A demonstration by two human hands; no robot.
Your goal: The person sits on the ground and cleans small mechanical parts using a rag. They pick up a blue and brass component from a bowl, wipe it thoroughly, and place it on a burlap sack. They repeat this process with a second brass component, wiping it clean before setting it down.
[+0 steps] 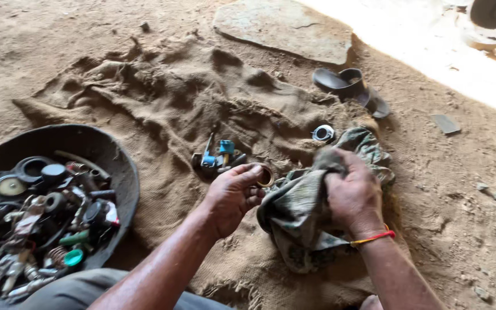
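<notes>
Head view showed my two forearms reaching out over a piece of burlap sacking (162,103) spread on the dirt floor (460,189). My left hand (232,195) was curled shut around a small brass-coloured ring (266,177), pinched between thumb and fingertips, its round edge showing just past my fingers. My right hand (354,192), with a red and yellow thread at the wrist, was closed in a tight grip on a bunched, grimy green cloth (299,218); the cloth hung down from my fist onto the sacking and touched the ring hand's side. To my left sat a black round basin (123,166) heaped with springs, caps, washers and other small metal and plastic parts. Just beyond my left hand lay a small cluster of fittings (219,158), one with a blue piece. Past the cloth rested a small round metal part (323,134). Farther off lay a dark sandal (348,86) on the dirt, and beyond it a flat stone slab (285,28).
</notes>
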